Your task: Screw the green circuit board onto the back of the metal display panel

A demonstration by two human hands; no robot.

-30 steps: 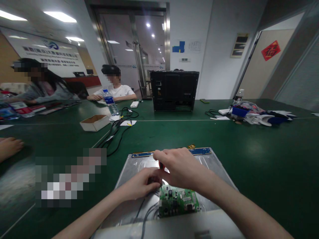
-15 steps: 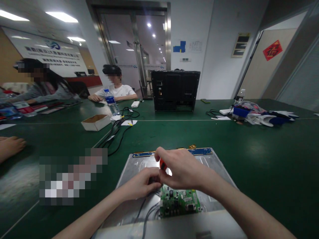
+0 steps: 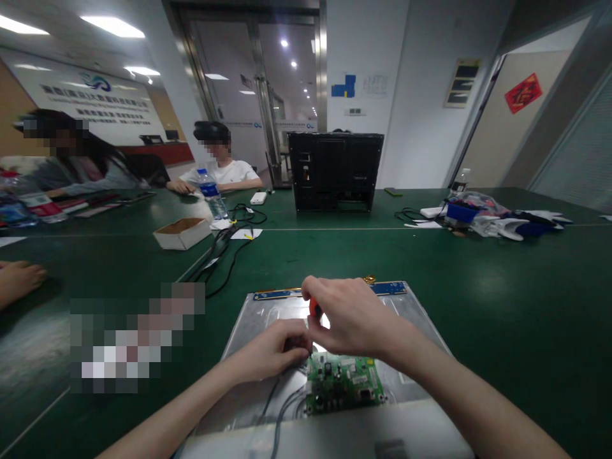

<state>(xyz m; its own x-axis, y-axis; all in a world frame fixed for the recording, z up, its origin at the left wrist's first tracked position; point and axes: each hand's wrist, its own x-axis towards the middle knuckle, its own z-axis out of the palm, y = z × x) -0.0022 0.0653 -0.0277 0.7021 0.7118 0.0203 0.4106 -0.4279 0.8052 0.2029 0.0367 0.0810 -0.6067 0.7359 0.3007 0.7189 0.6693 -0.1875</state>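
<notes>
A screwdriver with an orange-red and black handle point(image 3: 314, 307) is gripped in my right hand point(image 3: 347, 312), above the far-left corner of a green circuit board point(image 3: 342, 386). Most of the tool is hidden by my fingers. Just left of it, my left hand point(image 3: 284, 344) is closed in a pinch at that same corner; what the fingertips hold is too small and covered to make out. The board lies on the silver metal back of a display panel point(image 3: 406, 344). Along the panel's far edge runs a narrow blue circuit strip point(image 3: 389, 289). Grey cables point(image 3: 282, 408) lie left of the board.
A black monitor housing point(image 3: 335, 169) stands across the green table point(image 3: 516, 331). Black cables point(image 3: 234, 255), a white open box point(image 3: 182, 234) and a water bottle point(image 3: 213, 194) are at left. Bags and gloves point(image 3: 497, 220) lie right. Two people sit beyond; another person's hand point(image 3: 21, 280) rests at far left.
My right hand has shifted slightly right and up, turning a little with the screwdriver. My left hand stays at the board's corner. The camera view has moved slightly.
</notes>
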